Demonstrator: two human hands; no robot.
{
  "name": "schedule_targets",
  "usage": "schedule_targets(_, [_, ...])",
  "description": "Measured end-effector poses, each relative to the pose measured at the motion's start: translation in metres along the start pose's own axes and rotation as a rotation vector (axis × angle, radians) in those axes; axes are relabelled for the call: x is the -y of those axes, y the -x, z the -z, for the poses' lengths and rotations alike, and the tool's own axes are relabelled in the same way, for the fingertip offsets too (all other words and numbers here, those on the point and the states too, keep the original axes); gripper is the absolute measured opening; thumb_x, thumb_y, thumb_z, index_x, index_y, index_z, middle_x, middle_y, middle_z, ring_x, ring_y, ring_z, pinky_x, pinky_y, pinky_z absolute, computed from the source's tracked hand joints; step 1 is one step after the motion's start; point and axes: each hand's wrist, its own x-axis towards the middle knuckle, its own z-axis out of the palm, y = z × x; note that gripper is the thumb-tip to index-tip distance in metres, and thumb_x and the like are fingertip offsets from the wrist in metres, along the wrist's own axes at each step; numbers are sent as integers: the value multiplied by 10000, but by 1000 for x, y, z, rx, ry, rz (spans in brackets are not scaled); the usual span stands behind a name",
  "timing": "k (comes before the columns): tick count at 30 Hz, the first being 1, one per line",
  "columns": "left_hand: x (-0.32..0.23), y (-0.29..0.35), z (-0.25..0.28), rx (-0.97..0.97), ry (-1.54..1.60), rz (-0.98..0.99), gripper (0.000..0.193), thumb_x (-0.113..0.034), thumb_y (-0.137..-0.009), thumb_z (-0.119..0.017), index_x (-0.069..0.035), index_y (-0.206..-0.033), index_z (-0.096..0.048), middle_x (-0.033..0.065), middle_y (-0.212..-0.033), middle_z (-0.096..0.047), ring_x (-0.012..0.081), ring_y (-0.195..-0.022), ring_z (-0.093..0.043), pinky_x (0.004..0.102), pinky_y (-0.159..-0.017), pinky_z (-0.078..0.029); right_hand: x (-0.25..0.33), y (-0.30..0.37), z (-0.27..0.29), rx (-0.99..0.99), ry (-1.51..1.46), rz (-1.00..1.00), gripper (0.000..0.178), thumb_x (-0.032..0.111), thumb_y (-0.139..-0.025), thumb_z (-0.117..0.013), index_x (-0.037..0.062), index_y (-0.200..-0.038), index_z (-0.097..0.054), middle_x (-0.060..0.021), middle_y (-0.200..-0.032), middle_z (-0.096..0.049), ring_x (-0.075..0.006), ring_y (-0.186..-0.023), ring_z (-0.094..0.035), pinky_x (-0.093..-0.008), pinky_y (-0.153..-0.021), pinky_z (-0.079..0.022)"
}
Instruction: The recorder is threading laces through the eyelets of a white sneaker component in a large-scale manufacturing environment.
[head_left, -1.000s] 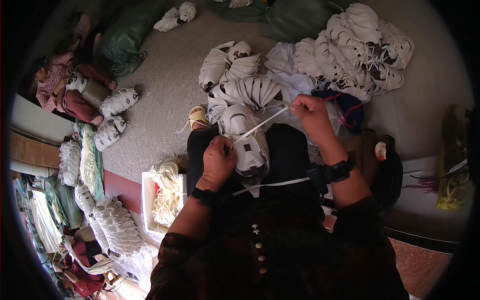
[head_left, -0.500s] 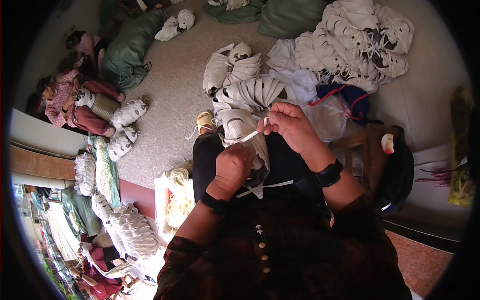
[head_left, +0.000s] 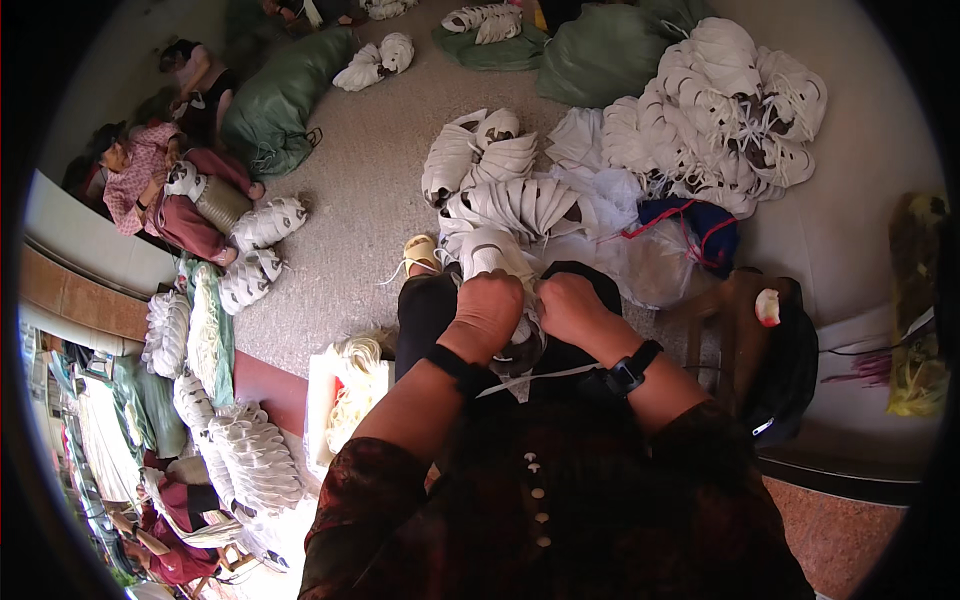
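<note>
A white shoe upper (head_left: 490,254) rests across my lap, its dark opening toward me. My left hand (head_left: 490,308) is closed in a fist over its near left part. Closed too, my right hand (head_left: 577,308) sits beside its right edge, a small gap from the left. The white shoelace that my right hand pinched half a second ago is now hidden by the fingers. What the left fingers grip cannot be seen. A thin white strip (head_left: 545,376) lies across my lap by the wrists. Just beyond the upper lies a row of nested white shoe uppers (head_left: 515,208).
A large pile of laced white uppers (head_left: 720,110) stands far right, near a dark blue bag (head_left: 690,225) with red cord. Cream laces (head_left: 355,400) fill a box at my left. A wooden stool (head_left: 700,340) is at my right. Co-workers (head_left: 150,185) sit left by a green sack (head_left: 285,100).
Both hands have come level over the upper, the left moving up and the right moving down. The lace stretched between them is out of sight. The whole view has shifted slightly.
</note>
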Motion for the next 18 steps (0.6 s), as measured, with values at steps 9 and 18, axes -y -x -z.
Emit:
schedule_targets(9, [221, 276, 58, 175, -420, 974, 91, -105, -769, -568, -19, -785, -593, 177, -784, -617, 327, -754, -620, 424, -650, -497, -173, 85, 141, -353, 625, -470, 71, 21, -634, -549, -10, -682, -591, -200, -710, -590, -371, -699, -589, -435, -635, -485])
schedule_targets(18, [148, 213, 4, -25, 49, 809, 125, -55, -742, -531, -22, -846, -591, 195, -863, -613, 364, -803, -603, 414, -698, -498, -69, 26, 57, -33, -43, 25, 246, 112, -689, -663, 19, -904, -587, -184, -871, -593, -351, -851, -566, -407, -751, -449])
